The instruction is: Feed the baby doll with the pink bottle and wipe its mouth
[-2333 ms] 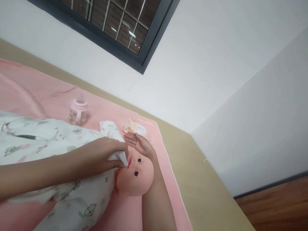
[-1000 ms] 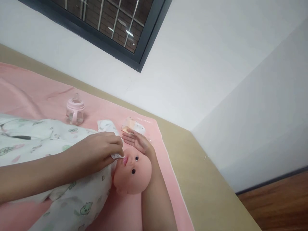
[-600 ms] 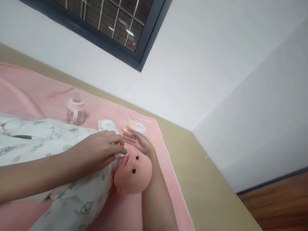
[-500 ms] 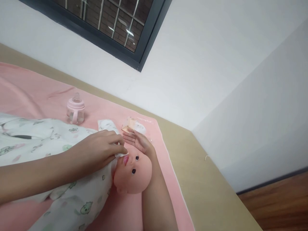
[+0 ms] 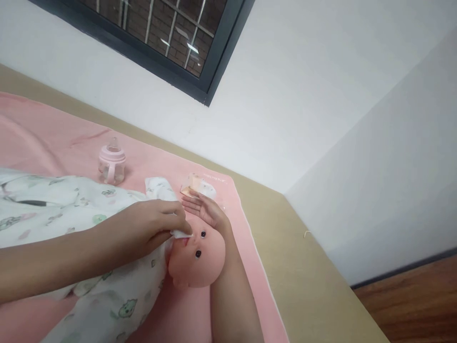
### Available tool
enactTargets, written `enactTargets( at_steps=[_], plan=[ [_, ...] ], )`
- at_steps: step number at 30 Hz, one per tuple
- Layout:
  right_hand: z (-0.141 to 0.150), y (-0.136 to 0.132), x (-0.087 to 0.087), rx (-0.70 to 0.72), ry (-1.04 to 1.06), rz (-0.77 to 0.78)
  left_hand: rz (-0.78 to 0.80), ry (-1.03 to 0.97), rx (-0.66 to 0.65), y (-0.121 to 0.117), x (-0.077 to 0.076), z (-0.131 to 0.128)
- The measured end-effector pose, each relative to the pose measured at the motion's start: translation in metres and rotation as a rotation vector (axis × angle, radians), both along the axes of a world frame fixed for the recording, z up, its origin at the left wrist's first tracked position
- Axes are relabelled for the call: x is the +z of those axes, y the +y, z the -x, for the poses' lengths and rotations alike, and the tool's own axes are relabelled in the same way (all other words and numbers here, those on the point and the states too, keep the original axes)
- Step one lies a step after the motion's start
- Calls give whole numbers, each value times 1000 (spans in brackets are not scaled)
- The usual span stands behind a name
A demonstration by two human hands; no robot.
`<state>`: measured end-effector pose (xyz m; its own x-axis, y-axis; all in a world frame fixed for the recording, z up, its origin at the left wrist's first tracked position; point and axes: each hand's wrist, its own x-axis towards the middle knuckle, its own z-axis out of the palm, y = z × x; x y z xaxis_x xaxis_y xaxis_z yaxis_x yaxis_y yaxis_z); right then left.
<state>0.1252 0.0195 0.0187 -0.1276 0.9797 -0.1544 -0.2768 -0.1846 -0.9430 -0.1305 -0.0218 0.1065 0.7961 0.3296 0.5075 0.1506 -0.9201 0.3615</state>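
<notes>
pink mat on a tan surface – doll by its corner, white cloth at the mouth
left hand pinches the white cloth between thumb and fingers; the doll's head lies just beyond those fingertips, its body stretching back the same way as the left forearm, in patterned fabric. right hand lies palm up and grips nothing, fingers loosely spread beside a small packet – contact unclear – its forearm passing along the crown. left is nearer the mouth. a pink-lidded bottle stands upright farther off.
</notes>
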Motion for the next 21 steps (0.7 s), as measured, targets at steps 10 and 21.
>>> enactTargets(
  at_steps=[10, 21],
  plan=[
    [2, -3, 7, 13, 25, 21, -91, -90, -54, 2, -15, -6],
    [-2, 1, -1, 38, 38, 5, -118, 24, -7, 4, -11, -6]
  ],
)
